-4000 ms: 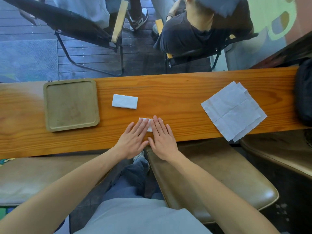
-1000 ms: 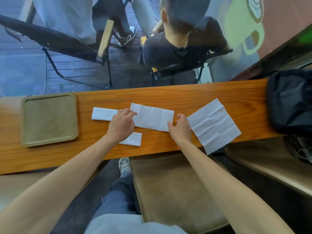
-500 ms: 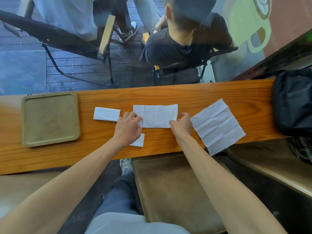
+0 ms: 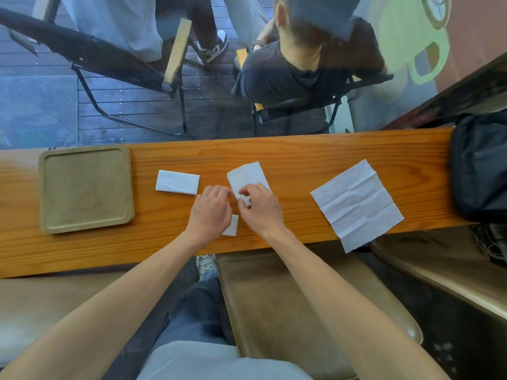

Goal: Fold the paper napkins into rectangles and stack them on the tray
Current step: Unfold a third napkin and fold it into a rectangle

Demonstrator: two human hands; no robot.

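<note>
Roughly halfway: both hands, left hand (image 4: 210, 212) & right hand (image 4: 260, 207), pinch a half-folded napkin (image 4: 248, 175) mid-counter; two folded rectangles (image 4: 177, 182) wait nearby; tray (image 4: 44, 187) bare; open napkins (image 4: 356, 204) unfolded at right.

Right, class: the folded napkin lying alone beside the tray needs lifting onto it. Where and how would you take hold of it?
Probably pinch the folded napkin across its short right end, coming with a hand from the near right. It lies flat on the counter, long side running left to right, clear of the tray and both hands, so that end is free; slide a fingertip under the edge first.
</note>
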